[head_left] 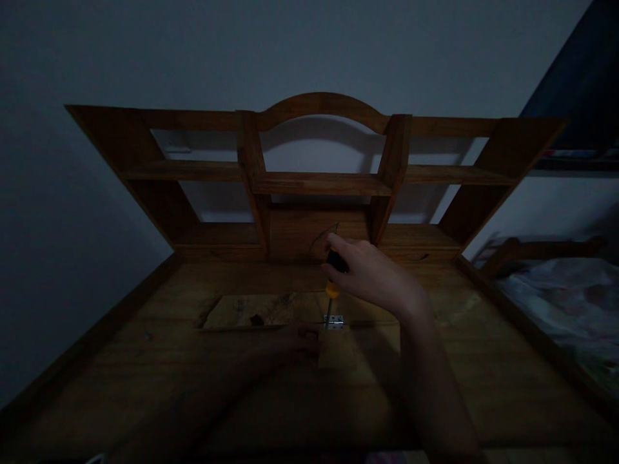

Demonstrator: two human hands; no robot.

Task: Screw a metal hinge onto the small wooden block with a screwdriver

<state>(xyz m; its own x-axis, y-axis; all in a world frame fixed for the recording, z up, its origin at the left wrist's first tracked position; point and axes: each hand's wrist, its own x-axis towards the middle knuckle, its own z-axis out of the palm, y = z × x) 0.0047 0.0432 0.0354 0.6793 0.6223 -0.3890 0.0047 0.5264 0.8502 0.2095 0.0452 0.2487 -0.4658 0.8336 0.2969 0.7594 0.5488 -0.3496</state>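
My right hand (372, 276) is closed around the black and yellow handle of a screwdriver (333, 283), held upright. Its tip stands on a small metal hinge (333, 321). The hinge lies where a flat wooden board (261, 310) meets a small wooden block (337, 350). In the dim light, my left hand (297, 340) rests on the desk with its fingers pressed against the left side of the block, just below the hinge.
All of this lies on a wooden desk (483, 380) with raised side edges. A wooden hutch with shelves (319, 183) stands at the back against a pale wall. A bed with light bedding (565, 303) is at the right.
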